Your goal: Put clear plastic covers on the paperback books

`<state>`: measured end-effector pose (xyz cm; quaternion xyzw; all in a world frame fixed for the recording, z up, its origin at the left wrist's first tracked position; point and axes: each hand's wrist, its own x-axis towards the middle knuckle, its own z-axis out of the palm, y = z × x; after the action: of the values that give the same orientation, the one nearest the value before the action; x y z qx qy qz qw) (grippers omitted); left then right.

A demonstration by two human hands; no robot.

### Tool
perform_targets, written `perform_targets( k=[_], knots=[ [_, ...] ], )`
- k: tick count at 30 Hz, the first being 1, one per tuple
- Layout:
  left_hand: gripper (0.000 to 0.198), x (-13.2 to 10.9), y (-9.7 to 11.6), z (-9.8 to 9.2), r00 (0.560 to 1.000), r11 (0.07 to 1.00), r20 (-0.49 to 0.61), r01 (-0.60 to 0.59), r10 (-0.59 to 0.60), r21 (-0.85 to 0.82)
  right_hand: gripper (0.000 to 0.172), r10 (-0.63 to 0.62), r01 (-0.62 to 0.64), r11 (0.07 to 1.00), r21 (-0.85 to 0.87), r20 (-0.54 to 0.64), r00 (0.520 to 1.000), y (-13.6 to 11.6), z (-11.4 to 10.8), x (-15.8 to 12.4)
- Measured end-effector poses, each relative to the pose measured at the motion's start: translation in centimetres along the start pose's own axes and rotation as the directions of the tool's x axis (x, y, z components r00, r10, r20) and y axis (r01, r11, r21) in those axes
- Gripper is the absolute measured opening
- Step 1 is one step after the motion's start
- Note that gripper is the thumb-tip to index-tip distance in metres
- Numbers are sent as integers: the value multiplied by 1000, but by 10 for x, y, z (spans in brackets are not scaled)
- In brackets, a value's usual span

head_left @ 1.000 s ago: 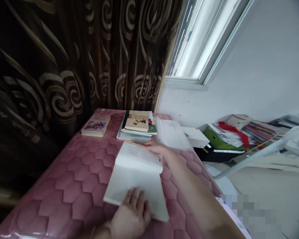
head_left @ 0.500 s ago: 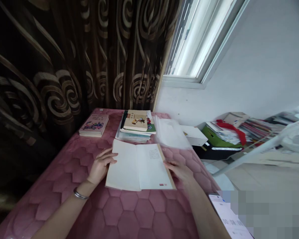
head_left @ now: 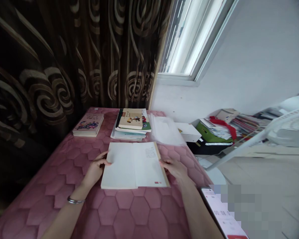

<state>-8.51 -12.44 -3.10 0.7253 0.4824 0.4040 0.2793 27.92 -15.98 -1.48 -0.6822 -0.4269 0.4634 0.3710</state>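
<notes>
An open book (head_left: 121,167) with mostly blank white pages lies in front of me on the pink quilted cover. Its right page has a small block of print near the top and a small red mark at the bottom. My left hand (head_left: 96,168), a silver bangle on its wrist, grips the left edge with the thumb on the page; the other fingers are partly hidden beside and below it. At the right edge, my right hand (head_left: 173,168) pinches the cover and pages between thumb and fingers. Beyond the book sits a stack of books (head_left: 132,120).
A smaller stack of pink-covered books (head_left: 88,124) stands at the far left. Clear plastic sheets (head_left: 166,131) lie right of the middle stack, near a white box (head_left: 189,132). A phone (head_left: 215,205) rests by my right forearm. A patterned curtain (head_left: 109,49) hangs behind.
The left page has come down flatter. My left fingers have slid off the page top to its edge, leaving the thumb on it. The whole view has shifted slightly.
</notes>
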Motion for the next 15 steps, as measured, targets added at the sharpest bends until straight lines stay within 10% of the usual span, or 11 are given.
perform_targets(
  k=[5,9,12,15],
  knots=[
    [14,3,3,-6,1000,997,30,8,-11,77,22,27,-28,997,74,17,1000,2,-2,0],
    [29,-7,43,1,995,881,-54,103,-88,463,18,57,-61,995,84,45,997,2,-2,2],
    [30,-29,97,45,994,794,29,-103,106,599,21,67,-69,997,39,39,997,0,-1,3],
    [30,-50,139,112,874,748,348,-475,339,464,29,2,-7,977,-212,-20,1000,-5,0,0]
  ],
)
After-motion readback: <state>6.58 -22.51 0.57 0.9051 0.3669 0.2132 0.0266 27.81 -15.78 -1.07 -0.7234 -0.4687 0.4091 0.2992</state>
